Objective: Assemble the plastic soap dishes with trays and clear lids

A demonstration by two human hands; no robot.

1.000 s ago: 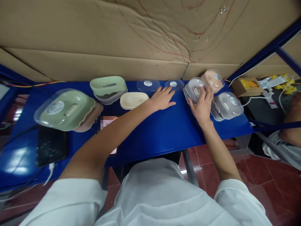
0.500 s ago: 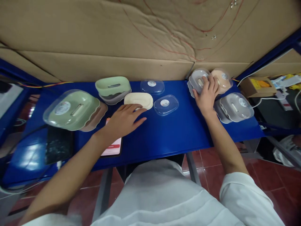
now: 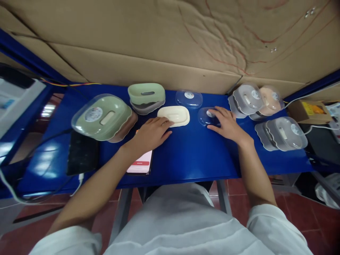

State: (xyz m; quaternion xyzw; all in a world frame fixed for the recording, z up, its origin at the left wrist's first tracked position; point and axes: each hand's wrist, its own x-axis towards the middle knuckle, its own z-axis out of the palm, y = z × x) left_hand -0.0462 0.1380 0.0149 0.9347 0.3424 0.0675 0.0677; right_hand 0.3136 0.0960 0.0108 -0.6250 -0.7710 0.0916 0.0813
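Note:
On the blue table, my left hand [image 3: 154,134] rests with fingers stretched out, their tips at the near edge of a cream oval soap-dish-like piece [image 3: 182,115]. That piece lies flat. My right hand [image 3: 225,122] is spread over the right part of a clear plastic lid [image 3: 204,117], thumb apart from the fingers; the hand hides much of the lid and its sticker. A second clear lid [image 3: 195,102] with a round sticker lies behind. Left of these stands a green slotted tray [image 3: 146,92] stacked on a grey one [image 3: 147,109].
At left are a clear-covered green box [image 3: 114,109], brown piece [image 3: 124,129], dark tablet [image 3: 82,154] and lit phone [image 3: 140,164]. Covered grey [image 3: 248,101], peach [image 3: 273,101] and grey boxes [image 3: 285,132] stand right. A cardboard wall [image 3: 119,67] closes the back.
My right hand has moved left and nearer, from the grey box at the back right to the near clear lid. My left hand stays by the cream piece. The view has shifted.

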